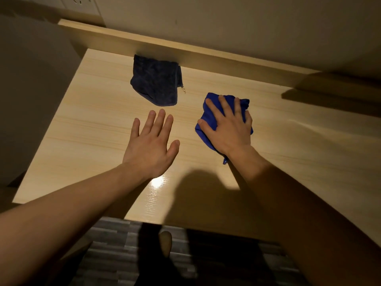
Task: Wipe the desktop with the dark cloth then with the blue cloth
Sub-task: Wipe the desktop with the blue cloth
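While warm light glares off its glossy front edge, a pale wood-grain desk fills the head view, backed by a raised ledge of the same wood and a plain cream wall, with a wall socket plate at the upper left corner and grey plank flooring below the near edge. A person's right hand lies flat on the blue cloth, fingers spread and pressing down on the bunched fabric rather than pinching it; the cloth shows beyond the fingertips and beside the thumb, and a small corner pokes out near the wrist. Its long axis runs slantwise, from that near corner by the wrist up and away toward the ledge. The left hand is open, palm down over bare desk, fingers straight and slightly fanned, holding nothing; whether it touches the surface cannot be told. Just beyond those fingertips, apart from them, lies the dark cloth, folded roughly square with its far edge against the ledge and its rounded near corner pointing back toward the left hand. Both forearms are bare, and a dark shadow falls across the near right part of the desk.
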Action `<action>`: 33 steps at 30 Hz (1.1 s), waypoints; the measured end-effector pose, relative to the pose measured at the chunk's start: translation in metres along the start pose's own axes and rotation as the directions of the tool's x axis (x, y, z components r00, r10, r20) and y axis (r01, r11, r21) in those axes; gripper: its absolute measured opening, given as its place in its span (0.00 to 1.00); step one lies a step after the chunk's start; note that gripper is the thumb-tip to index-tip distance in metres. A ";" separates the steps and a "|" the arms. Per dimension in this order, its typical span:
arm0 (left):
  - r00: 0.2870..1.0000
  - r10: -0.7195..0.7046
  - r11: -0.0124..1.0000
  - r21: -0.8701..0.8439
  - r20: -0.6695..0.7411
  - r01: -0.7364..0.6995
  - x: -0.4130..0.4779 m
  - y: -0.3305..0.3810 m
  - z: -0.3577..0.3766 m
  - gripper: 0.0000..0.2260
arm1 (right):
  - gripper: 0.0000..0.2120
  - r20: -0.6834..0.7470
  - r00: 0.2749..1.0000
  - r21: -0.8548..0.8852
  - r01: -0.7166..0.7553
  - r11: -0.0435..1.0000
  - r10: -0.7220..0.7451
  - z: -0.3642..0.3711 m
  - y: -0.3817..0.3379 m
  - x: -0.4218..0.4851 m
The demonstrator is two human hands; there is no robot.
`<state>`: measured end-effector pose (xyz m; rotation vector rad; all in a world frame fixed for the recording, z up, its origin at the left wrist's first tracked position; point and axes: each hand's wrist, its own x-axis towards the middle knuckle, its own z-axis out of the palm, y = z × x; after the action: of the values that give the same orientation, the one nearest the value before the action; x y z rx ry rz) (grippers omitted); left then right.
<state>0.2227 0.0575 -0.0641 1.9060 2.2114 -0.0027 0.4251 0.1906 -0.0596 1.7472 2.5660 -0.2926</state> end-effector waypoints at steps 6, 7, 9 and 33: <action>1.000 0.001 1.000 -0.013 -0.020 -0.002 -0.001 0.000 -0.001 0.35 | 0.34 0.002 1.000 0.000 0.023 1.000 -0.023 0.008 -0.008 -0.065; 1.000 0.001 1.000 -0.016 -0.020 -0.001 -0.001 0.000 -0.001 0.35 | 0.35 0.006 1.000 0.001 0.026 1.000 -0.026 0.009 -0.010 -0.076; 1.000 0.002 1.000 -0.020 -0.019 -0.003 -0.002 0.000 -0.001 0.35 | 0.35 0.015 0.999 0.007 0.034 0.999 -0.034 0.011 -0.013 -0.097; 0.998 0.024 0.968 -0.248 -0.053 -0.036 -0.009 0.081 -0.008 0.32 | 0.26 -0.038 0.983 0.400 0.180 0.899 -0.180 0.035 -0.011 -0.260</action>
<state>0.3020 0.0631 -0.0434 1.8189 2.0982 0.3152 0.5091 -0.0583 -0.0600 1.6000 2.8268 -0.8854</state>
